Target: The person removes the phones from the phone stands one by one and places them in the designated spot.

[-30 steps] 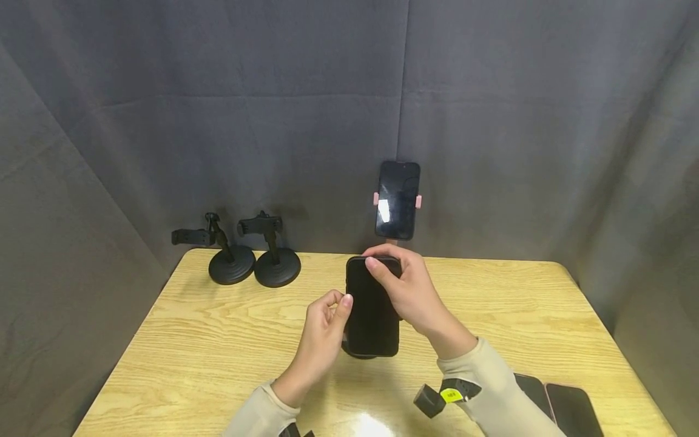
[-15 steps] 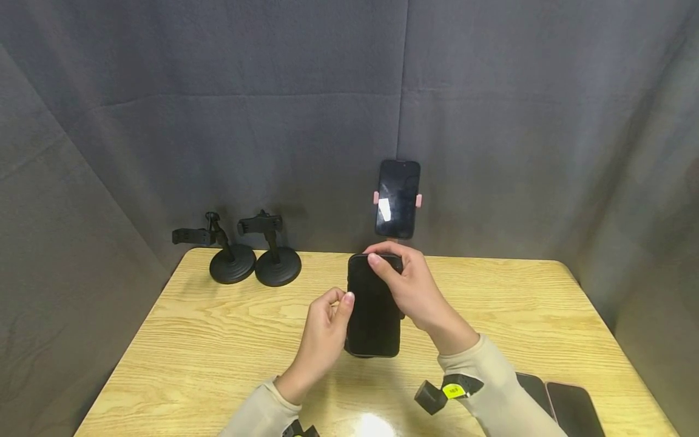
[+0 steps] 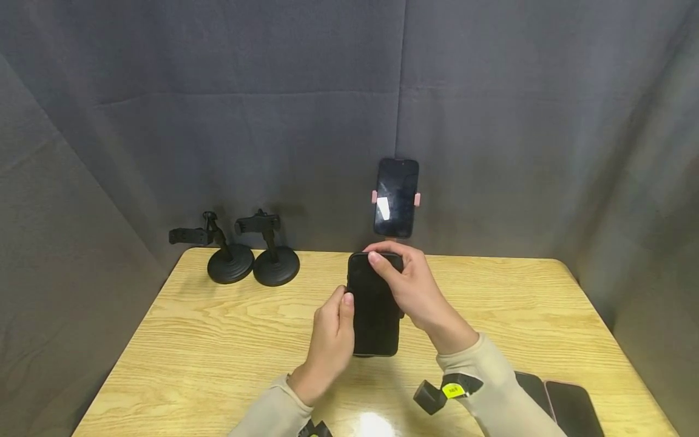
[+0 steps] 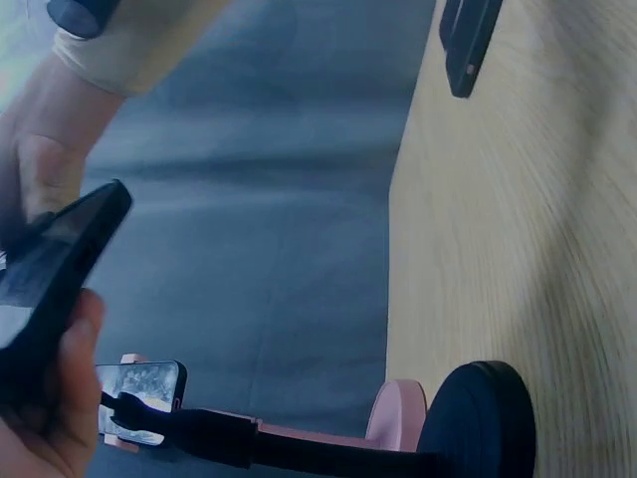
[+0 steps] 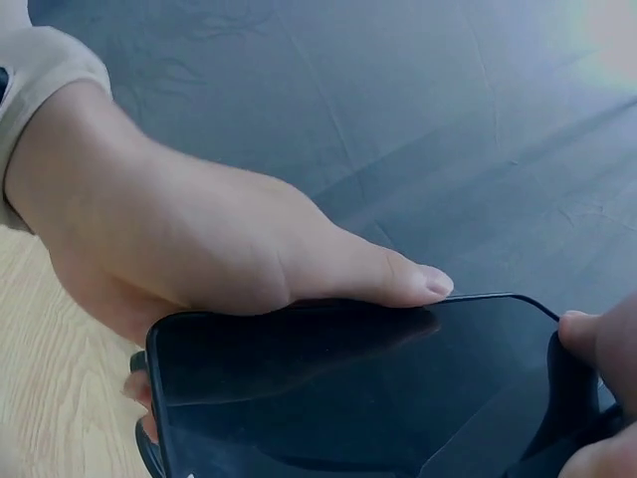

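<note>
A black smartphone (image 3: 375, 321) is upright, screen facing me, in the middle of the head view. My left hand (image 3: 330, 340) grips its left edge, thumb along the side. At the top right corner my right hand (image 3: 417, 291) pinches the phone, thumb in front and fingers behind. In the left wrist view a black phone stand (image 4: 488, 423) runs from a round base up behind this phone. The stand's clamp is mostly hidden, so I cannot tell how the phone sits in it.
Farther back, another phone (image 3: 396, 197) sits in a pink stand (image 4: 400, 410). Two black phone stands (image 3: 230, 265) (image 3: 276, 267) occupy the table's back left. Two more phones lie at the front right, one a dark phone (image 3: 574, 409). A grey curtain (image 3: 273, 133) surrounds the wooden table (image 3: 207, 358).
My left hand has turned and shifted slightly right, its fingers now lying straighter along the phone's left side. The right hand and phone have hardly moved.
</note>
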{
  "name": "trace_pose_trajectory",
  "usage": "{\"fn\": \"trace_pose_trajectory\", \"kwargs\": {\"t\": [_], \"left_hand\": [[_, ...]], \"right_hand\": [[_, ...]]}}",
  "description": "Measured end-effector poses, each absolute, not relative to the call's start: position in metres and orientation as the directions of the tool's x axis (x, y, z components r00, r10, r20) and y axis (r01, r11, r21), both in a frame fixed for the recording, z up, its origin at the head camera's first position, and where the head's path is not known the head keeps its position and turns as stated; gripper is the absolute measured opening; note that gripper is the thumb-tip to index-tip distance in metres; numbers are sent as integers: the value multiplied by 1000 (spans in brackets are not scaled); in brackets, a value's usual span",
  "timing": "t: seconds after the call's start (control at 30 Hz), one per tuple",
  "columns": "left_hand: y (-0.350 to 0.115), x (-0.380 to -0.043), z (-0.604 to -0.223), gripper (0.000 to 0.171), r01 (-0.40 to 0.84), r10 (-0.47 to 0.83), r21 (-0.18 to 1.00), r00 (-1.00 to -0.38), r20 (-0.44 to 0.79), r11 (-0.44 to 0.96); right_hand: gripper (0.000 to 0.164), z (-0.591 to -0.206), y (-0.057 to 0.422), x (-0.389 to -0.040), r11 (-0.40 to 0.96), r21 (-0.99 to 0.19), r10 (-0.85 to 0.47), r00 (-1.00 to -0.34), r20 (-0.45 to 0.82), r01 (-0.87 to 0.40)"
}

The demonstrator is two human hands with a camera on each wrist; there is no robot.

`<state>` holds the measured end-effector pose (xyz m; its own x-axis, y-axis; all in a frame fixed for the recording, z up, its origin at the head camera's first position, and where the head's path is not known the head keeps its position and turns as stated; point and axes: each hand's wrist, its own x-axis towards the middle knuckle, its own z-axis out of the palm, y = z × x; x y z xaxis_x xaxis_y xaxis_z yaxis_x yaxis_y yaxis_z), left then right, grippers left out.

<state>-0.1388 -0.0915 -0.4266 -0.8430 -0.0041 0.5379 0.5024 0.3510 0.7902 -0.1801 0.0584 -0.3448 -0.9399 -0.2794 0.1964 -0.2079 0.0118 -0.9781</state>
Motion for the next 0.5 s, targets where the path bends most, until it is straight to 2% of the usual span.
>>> {"fn": "trace_pose_trajectory", "kwargs": {"t": [0.3, 0.5], "left_hand": [[-92, -141, -429, 35, 532, 22, 786, -832, 554, 314], [-95, -144, -427, 37, 542, 45, 768, -826, 563, 342]], "right_hand": [[26, -346, 59, -181, -5, -979, -285, -938, 196, -203], [27, -345, 61, -180, -11, -982, -295, -938, 184, -190]]}}
